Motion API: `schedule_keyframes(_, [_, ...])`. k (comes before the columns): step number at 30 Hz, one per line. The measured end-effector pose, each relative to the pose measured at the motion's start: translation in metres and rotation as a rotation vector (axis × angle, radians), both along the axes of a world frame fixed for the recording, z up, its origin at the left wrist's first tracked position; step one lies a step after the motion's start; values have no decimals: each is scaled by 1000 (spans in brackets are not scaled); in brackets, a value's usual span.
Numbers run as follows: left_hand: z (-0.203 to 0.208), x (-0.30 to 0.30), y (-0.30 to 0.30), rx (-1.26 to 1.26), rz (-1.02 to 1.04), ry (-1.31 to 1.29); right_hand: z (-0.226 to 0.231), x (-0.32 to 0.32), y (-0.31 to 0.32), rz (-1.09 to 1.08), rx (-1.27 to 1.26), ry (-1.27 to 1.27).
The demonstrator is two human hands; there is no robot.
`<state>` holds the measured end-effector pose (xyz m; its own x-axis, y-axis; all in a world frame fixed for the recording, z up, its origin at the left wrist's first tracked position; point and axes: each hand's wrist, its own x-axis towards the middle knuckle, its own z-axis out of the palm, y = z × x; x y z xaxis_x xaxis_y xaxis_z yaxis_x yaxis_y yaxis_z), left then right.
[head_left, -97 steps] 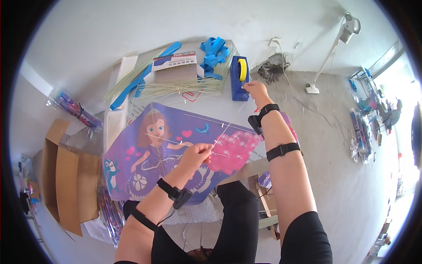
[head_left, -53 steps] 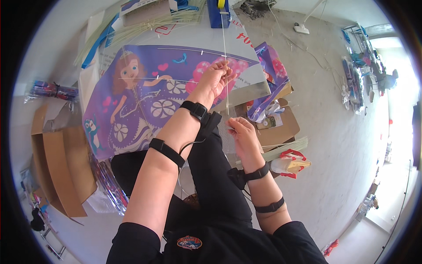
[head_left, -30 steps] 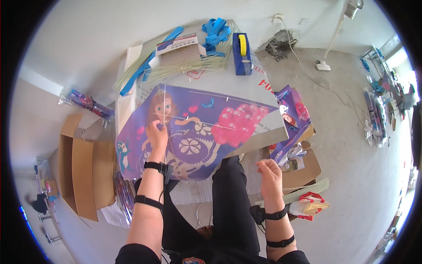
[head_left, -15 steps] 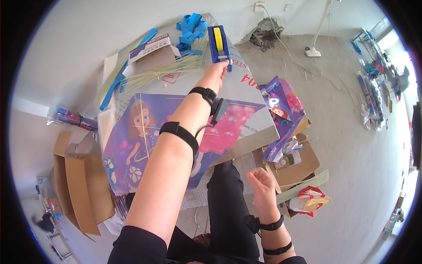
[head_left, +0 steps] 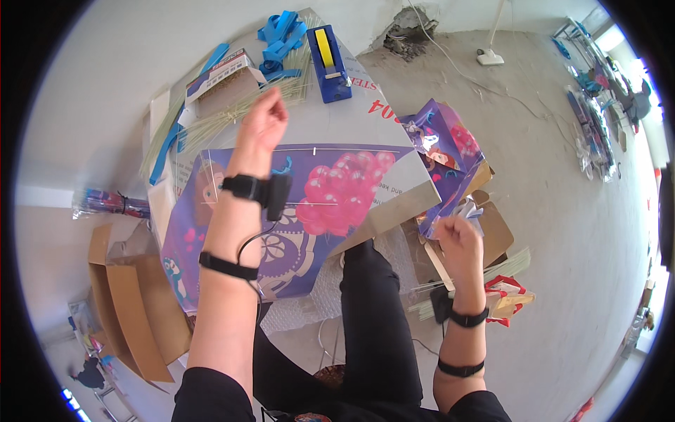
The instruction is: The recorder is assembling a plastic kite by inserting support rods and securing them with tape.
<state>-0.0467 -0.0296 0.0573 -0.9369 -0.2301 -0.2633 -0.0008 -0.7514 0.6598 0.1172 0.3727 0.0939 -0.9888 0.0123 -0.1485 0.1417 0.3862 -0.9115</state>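
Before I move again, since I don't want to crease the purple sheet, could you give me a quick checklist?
1. Purple printed sheet spread on the work surface: ok.
2. Thin white rod lying along the sheet's far edge: ok.
3. Blue tape dispenser clear of both hands: ok.
4. Left hand empty: cannot tell.
5. Right hand over the sheet: not ok, off to the right.

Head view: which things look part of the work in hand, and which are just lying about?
Likely part of the work:
purple printed sheet, spread over the grey board
pale rods, close to the left hand
blue tape dispenser with a yellow roll

Probably just lying about:
tall open cardboard box, at left
wrapped bundle, at left
red-trimmed bag, at right
white stick cleaner, upper right
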Motion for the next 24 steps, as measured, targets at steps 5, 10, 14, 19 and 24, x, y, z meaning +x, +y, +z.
schedule_keyframes(5, [-7,70,-48,-32,107,53,5,-72,-25,14,225,197])
schedule_keyframes(10, [-19,102,-51,-100,221,-110,-16,-116,-44,-9,341,218])
schedule_keyframes(14, [-35,107,-73,-198,169,-181,-26,-132,-53,-27,353,128])
schedule_keyframes(19, [-46,105,-78,-400,153,-264,-62,-144,-53,-61,300,149])
schedule_keyframes(24, [-45,102,-78,-517,116,-346,-75,-150,-55,-50,100,101])
